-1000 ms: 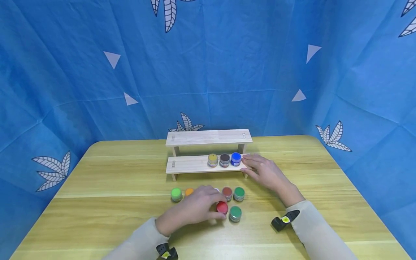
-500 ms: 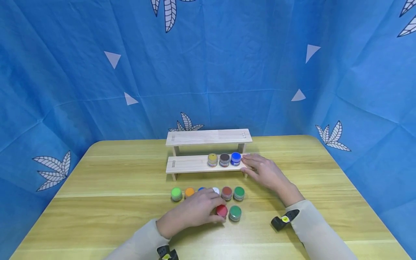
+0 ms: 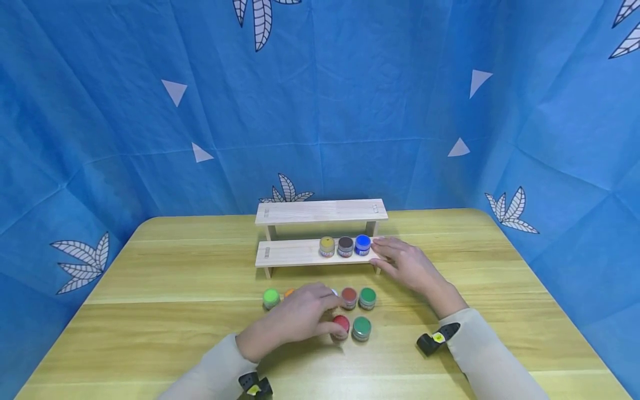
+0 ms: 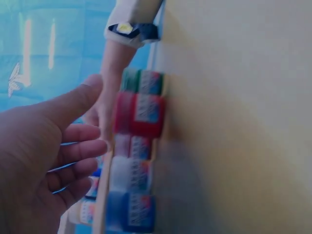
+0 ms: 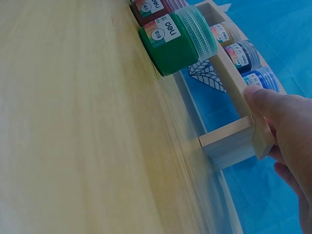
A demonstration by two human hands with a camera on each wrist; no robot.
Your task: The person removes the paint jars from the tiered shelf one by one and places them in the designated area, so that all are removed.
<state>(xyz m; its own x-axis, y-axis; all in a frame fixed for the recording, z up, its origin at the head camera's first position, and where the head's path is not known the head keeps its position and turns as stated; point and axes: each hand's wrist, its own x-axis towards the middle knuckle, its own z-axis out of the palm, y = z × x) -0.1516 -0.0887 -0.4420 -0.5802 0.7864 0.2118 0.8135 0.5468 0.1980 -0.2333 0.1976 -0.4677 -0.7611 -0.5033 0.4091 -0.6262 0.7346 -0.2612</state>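
My left hand, fingers loosely spread, is over a small red paint jar on the table. In the left wrist view a gap shows between the thumb and the red jar's lid. A green paint jar stands just to its right. My right hand grips the right end of a two-tier wooden rack's lower shelf, its thumb at the front edge in the right wrist view. Beside those fingers sits a blue paint jar, then a dark brown jar and a yellow one.
Behind the red jar runs a row of paint jars: light green, orange, blue, white, reddish brown and green. My left hand hides part of that row. The upper shelf stands behind, before a blue cloth backdrop.
The left thumb and fingers have spread apart from around the red jar, which stays standing on the table. My right hand keeps its place on the rack.
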